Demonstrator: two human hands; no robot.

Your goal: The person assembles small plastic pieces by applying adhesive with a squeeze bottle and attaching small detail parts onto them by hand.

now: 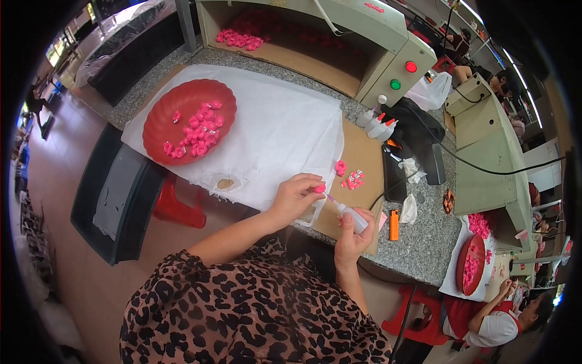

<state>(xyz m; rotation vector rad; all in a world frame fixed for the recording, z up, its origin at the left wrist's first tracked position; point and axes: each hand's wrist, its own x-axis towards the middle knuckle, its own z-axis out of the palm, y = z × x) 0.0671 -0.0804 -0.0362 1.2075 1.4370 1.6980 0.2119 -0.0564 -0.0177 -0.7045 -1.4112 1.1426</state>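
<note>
My left hand [292, 200] pinches a small bright pink piece [319, 188] between thumb and fingertips, over the right edge of the white sheet [285, 115]. My right hand [350, 244] is wrapped round a white squeeze bottle [353, 218], whose thin nozzle points up and left at the pink piece; whether the tip touches it, I cannot tell. Just beyond, on a brown board [364, 155], lie a pink lump [341, 167] and several small pink and silvery bits [353, 179]. To the left stands a scalloped red plate [159, 115] with many crumpled pink pieces [203, 128].
A beige machine [379, 67] with a wide opening holding pink pieces [239, 40] stands behind. Several white bottles [381, 128], a black cable, an orange-handled tool [394, 225] and tissues [408, 209] lie right. A dark bin [91, 188] is left; a co-worker [494, 321] sits lower right.
</note>
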